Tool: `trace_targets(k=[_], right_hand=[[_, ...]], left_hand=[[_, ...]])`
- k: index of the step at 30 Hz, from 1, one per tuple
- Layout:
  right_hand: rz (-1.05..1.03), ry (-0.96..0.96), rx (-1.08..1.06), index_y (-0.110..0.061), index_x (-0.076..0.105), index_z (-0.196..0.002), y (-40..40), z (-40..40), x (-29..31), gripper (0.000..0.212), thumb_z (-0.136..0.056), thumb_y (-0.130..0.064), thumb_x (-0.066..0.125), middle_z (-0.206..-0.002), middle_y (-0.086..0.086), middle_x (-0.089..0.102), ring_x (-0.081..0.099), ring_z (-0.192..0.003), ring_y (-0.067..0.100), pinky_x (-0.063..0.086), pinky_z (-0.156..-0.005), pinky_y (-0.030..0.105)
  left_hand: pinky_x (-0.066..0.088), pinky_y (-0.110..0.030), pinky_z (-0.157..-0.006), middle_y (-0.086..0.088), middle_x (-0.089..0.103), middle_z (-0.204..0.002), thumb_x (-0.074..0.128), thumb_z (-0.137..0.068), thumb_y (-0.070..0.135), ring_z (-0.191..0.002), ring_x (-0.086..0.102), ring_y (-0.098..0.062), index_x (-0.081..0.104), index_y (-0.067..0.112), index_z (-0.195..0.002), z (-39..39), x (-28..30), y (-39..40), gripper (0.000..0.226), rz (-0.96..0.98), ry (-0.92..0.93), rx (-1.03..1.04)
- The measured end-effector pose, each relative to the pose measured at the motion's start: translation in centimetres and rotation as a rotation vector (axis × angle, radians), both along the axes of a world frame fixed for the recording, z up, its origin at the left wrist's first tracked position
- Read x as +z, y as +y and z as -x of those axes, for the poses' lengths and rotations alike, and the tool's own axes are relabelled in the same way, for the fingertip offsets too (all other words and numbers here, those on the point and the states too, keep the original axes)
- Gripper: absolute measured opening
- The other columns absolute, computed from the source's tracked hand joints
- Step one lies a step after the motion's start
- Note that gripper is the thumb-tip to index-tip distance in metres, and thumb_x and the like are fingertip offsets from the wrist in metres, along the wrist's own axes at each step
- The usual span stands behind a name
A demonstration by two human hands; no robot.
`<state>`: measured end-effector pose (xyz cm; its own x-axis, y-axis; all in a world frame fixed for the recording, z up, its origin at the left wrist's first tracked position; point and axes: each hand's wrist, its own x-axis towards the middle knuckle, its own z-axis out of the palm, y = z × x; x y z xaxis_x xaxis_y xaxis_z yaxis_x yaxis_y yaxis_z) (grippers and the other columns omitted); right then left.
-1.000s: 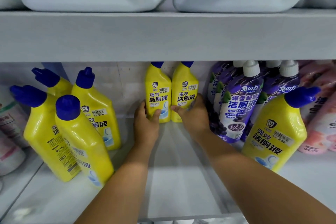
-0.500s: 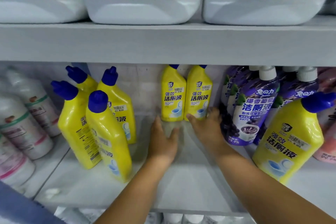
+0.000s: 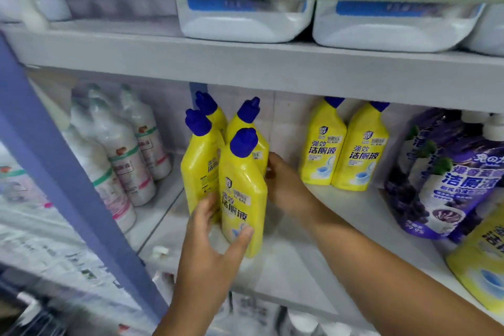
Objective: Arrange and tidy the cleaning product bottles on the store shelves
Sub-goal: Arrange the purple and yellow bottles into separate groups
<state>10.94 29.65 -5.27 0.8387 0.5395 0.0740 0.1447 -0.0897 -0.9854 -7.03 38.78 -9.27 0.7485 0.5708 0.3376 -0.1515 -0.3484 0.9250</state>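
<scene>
- While the left hand clasps the front yellow plastic blue-capped bottle low on the white shelf, the right hand cups behind the cluster.
- Likely stiff, glossy, liquid-heavy: grip the waist.

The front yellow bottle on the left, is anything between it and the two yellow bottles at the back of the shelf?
Only the right hand, beside the front yellow bottle. Beyond it, bare shelf runs to the back pair. The left hand already grips the bottle.

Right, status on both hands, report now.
Left hand grips front yellow bottle. Right hand reaches behind the cluster, grip hidden. Path rightward unobstructed.
</scene>
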Motion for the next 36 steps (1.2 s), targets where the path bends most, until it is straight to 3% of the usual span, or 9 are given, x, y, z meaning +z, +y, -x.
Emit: trace_targets(k=[4,8,11,15,21,25,28,32,36], right_hand=[[0.037,-0.102,-0.076,-0.028,0.067,-0.11,-0.6,0.5,-0.2,0.031,-0.083,-0.018,0.076,-0.103,-0.006,0.077,0.073,-0.098,0.013,0.059,-0.087,0.041],[0.032,-0.095,-0.158,-0.019,0.066,-0.117,-5.2,1.1,0.4,0.035,-0.083,-0.02,0.076,-0.112,-0.002,0.077,0.072,-0.107,0.017,0.057,-0.096,0.046],[0.074,-0.085,-0.2,-0.017,0.063,-0.123,-10.5,1.5,1.0,0.032,-0.093,-0.007,0.07,-0.115,-0.004,0.076,0.071,-0.109,0.011,0.057,-0.094,0.03],[0.149,-0.131,-0.324,-0.019,0.064,-0.113,-16.1,1.5,1.1,0.027,-0.093,-0.001,0.068,-0.101,-0.015,0.075,0.069,-0.087,-0.011,0.05,-0.072,0.006],[0.167,-0.139,-0.378,-0.016,0.06,-0.126,-19.2,-0.2,0.6,0.032,-0.096,-0.006,0.066,-0.115,-0.004,0.075,0.07,-0.106,0.006,0.055,-0.095,0.027],[0.114,-0.118,-0.376,-0.015,0.055,-0.133,-20.0,-0.9,0.1,0.037,-0.099,-0.006,0.063,-0.123,0.001,0.073,0.069,-0.113,0.013,0.055,-0.101,0.037],[0.122,-0.138,-0.416,-0.027,0.052,-0.131,-20.1,-0.9,-1.2,0.037,-0.098,-0.013,0.063,-0.123,-0.005,0.071,0.068,-0.115,0.011,0.053,-0.103,0.045],[0.089,-0.128,-0.564,-0.017,0.042,-0.124,-19.5,-0.5,-2.5,0.055,-0.085,0.0,0.078,-0.109,-0.005,0.069,0.067,-0.084,-0.012,0.056,-0.078,0.014],[0.138,-0.148,-0.585,-0.021,0.05,-0.11,-19.0,-1.1,-2.0,0.045,-0.082,-0.009,0.083,-0.097,-0.014,0.07,0.064,-0.075,-0.016,0.048,-0.064,0.006]], left_hand=[[0.049,-0.043,-0.108,0.021,0.057,-0.142,0.085,-0.066,0.049,-0.128,0.058,-0.003,0.034,0.055,-0.148,-0.9,-0.3,-0.1,0.096,0.037,0.11,-0.079],[0.054,-0.043,-0.101,0.017,0.059,-0.136,0.087,-0.052,0.058,-0.12,0.063,-0.008,0.039,0.054,-0.143,-1.3,-0.7,0.6,0.103,-0.023,0.196,-0.051],[0.057,-0.044,-0.091,0.013,0.065,-0.121,0.088,-0.043,0.062,-0.106,0.068,-0.01,0.051,0.048,-0.128,-2.1,-0.6,0.6,0.094,-0.062,0.223,-0.052],[0.058,-0.045,-0.083,0.012,0.065,-0.11,0.086,-0.037,0.069,-0.098,0.067,-0.014,0.052,0.041,-0.119,-3.8,-0.3,-1.2,0.092,-0.117,0.222,-0.023],[0.045,-0.032,-0.075,0.005,0.057,-0.106,0.096,-0.044,0.051,-0.098,0.058,-0.02,0.047,0.028,-0.114,-7.3,-0.4,-4.7,0.088,-0.231,0.239,-0.016],[0.055,-0.036,-0.079,0.008,0.064,-0.107,0.091,-0.041,0.057,-0.097,0.065,-0.013,0.05,0.039,-0.106,-9.7,-0.1,-4.9,0.079,-0.103,0.248,-0.125],[0.056,-0.026,-0.073,0.009,0.072,-0.106,0.096,-0.056,0.037,-0.086,0.069,-0.003,0.059,0.037,-0.109,-10.1,-0.8,-4.1,0.065,-0.056,0.243,-0.223],[0.058,-0.038,-0.081,0.01,0.072,-0.11,0.092,-0.061,0.04,-0.093,0.071,-0.006,0.06,0.041,-0.113,-10.5,-1.5,-3.9,0.061,-0.058,0.228,-0.224],[0.06,-0.045,-0.082,0.011,0.073,-0.104,0.086,-0.052,0.051,-0.092,0.071,-0.01,0.062,0.041,-0.106,-13.7,-1.0,-4.6,0.06,-0.087,0.224,-0.199]])
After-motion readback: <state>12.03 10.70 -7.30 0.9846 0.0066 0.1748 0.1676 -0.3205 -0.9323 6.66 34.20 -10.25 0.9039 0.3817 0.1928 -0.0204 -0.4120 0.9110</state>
